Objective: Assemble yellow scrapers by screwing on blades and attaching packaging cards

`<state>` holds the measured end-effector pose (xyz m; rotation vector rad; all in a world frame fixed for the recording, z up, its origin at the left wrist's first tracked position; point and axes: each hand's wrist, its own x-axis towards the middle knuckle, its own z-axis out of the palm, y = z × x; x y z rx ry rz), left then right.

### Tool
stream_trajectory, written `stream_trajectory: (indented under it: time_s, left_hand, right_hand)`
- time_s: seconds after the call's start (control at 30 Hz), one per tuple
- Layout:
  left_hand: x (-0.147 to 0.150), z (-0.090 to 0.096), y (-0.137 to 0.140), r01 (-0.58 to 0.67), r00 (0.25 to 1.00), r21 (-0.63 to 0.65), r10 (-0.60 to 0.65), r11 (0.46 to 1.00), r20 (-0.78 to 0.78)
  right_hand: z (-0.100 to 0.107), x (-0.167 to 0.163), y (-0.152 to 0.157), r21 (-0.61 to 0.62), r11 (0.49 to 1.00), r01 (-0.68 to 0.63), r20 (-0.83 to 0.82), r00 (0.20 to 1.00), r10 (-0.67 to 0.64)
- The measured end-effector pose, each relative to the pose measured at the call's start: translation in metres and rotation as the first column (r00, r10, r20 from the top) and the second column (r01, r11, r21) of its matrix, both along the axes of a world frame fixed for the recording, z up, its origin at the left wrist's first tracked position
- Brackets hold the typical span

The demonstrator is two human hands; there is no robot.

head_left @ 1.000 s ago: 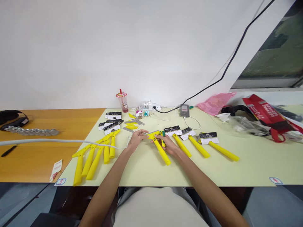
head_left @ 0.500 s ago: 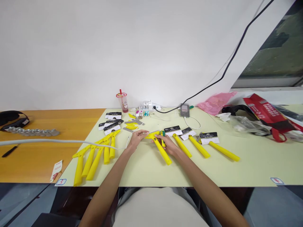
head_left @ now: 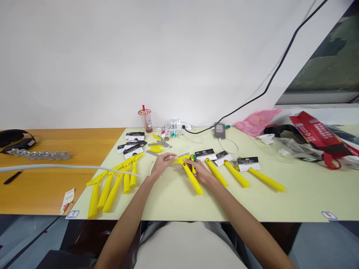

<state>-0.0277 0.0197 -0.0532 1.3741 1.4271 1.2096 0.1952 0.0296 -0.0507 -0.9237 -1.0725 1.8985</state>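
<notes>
My left hand (head_left: pixel 162 164) pinches the left end of a yellow scraper's head, thumb and fingers closed. The scraper (head_left: pixel 193 181) has a flat metal blade (head_left: pixel 184 154) along its top, and its handle slants toward me. My right hand (head_left: pixel 201 171) is closed at the right end of the same head, with its thumb on the plastic. A short green-and-yellow screwdriver (head_left: pixel 193 161) stands within the right hand's grip; its tip is hidden. To the right lie scrapers with black-and-white cards over their heads, such as one with a yellow handle (head_left: pixel 266 180).
Several bare yellow scrapers (head_left: pixel 112 194) lie at left, below stacked cards (head_left: pixel 132 150). Loose blades and yellow strips (head_left: pixel 157 146) lie behind my left hand. Further back are a drink cup (head_left: pixel 147 121), a power strip (head_left: pixel 176 125) and a small device (head_left: pixel 219 130). A white cable (head_left: pixel 84 167) crosses at left.
The view has shifted very slightly. Both hands keep their hold on the scraper, with only slight finger movement; the things on the table stay put.
</notes>
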Motion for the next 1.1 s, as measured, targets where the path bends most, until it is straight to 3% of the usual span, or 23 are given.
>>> stream_trajectory:
  time_s: [0.17, 0.3, 0.5, 0.73, 1.1]
  left_hand:
    - [-0.027, 0.011, 0.002, -0.045, 0.994, 0.052, 0.050, 0.998, -0.099]
    - [-0.042, 0.015, -0.002, -0.008, 0.978, 0.052, 0.019, 0.999, -0.209]
    - [-0.031, 0.006, -0.007, 0.099, 0.946, 0.021, -0.087, 0.995, -0.311]
    - [-0.025, 0.004, -0.008, 0.058, 0.922, 0.013, -0.048, 0.998, -0.385]
    - [-0.024, 0.006, -0.009, 0.094, 0.926, 0.015, -0.082, 0.995, -0.369]
  right_hand:
    - [0.002, 0.000, -0.001, -0.022, 0.998, 0.050, -0.011, 0.999, -0.050]
    - [0.002, -0.001, -0.001, -0.035, 0.997, 0.064, -0.017, 0.998, -0.064]
    - [0.001, -0.001, 0.000, -0.043, 0.997, 0.069, -0.015, 0.997, -0.070]
    - [0.006, -0.001, -0.001, -0.036, 0.997, 0.067, -0.009, 0.998, -0.067]
    - [0.005, -0.001, 0.001, -0.032, 0.999, 0.040, -0.022, 0.999, -0.040]
